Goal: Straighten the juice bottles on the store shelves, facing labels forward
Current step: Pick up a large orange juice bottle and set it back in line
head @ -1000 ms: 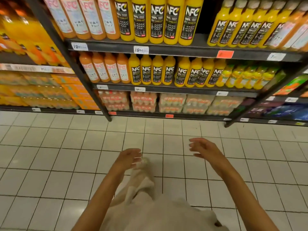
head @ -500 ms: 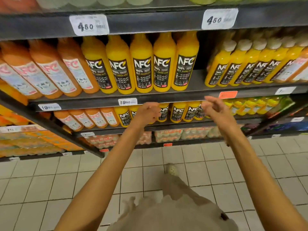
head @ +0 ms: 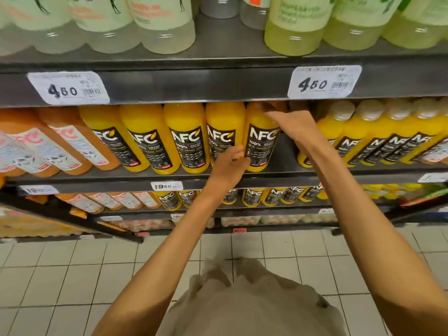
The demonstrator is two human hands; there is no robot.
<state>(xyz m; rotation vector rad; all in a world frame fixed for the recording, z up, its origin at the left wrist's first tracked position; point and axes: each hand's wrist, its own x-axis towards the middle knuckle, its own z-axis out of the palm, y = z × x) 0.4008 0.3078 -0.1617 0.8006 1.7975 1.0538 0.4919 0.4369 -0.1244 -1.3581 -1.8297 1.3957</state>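
Grey steel shelf [head: 286, 169] carries your row of tall yellow NFC juice bottles [head: 186, 139]. Your right hand [head: 294, 122] grips the rightmost bottle [head: 260, 139] near its shoulder, your left hand [head: 229, 163] pinches its base; next, twist its black label forward.

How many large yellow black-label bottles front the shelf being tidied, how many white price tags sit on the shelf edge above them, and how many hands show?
Large yellow bottles: 5
White price tags: 2
Hands, left hand and right hand: 2
Total: 9
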